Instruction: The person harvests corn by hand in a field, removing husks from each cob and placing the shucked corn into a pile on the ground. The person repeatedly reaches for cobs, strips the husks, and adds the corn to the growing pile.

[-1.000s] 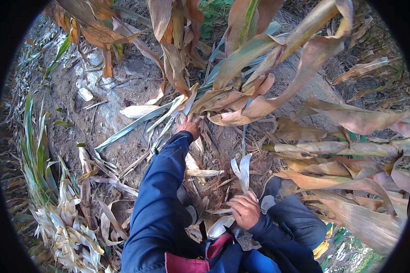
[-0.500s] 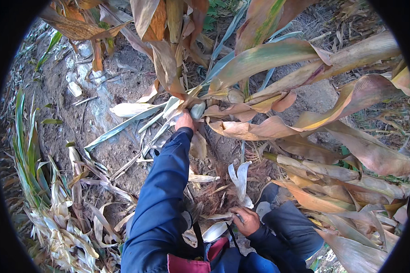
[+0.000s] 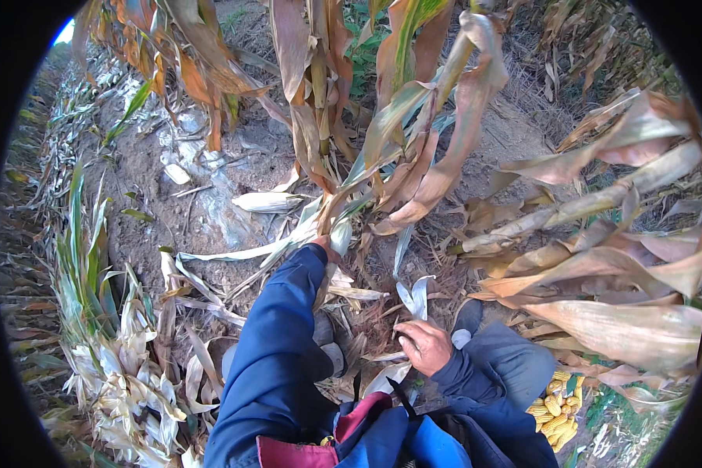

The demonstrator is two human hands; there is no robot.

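Observation:
My left hand [image 3: 329, 248] reaches forward, its fingers wrapped round the lower end of a pale, husk-covered corn ear [image 3: 341, 232]; the sleeve and leaves partly hide the grip. Just beyond rises an upright dry cornstalk [image 3: 318, 86] with brown, drooping leaves. A second stalk's curled leaf [image 3: 444, 171] leans in to the right of the ear. Close to my right knee, my right hand [image 3: 425, 347] is held with fingers bent together; whether something small is in them is unclear. A loose white husk [image 3: 416, 296] lies just beyond that hand.
Another husked ear [image 3: 267, 202] lies on the soil ahead. Bare yellow corn cobs [image 3: 556, 409] are piled at lower right. Stripped husks [image 3: 125, 374] heap up at lower left. Dry stalks [image 3: 577, 207] lean across the right side. My shoe [image 3: 466, 318] is beside the right hand.
The view has swung right, bringing the yellow cobs in. The leaning stalk beside the ear has swung more upright. My right hand has lifted slightly forward; the left still grips the ear.

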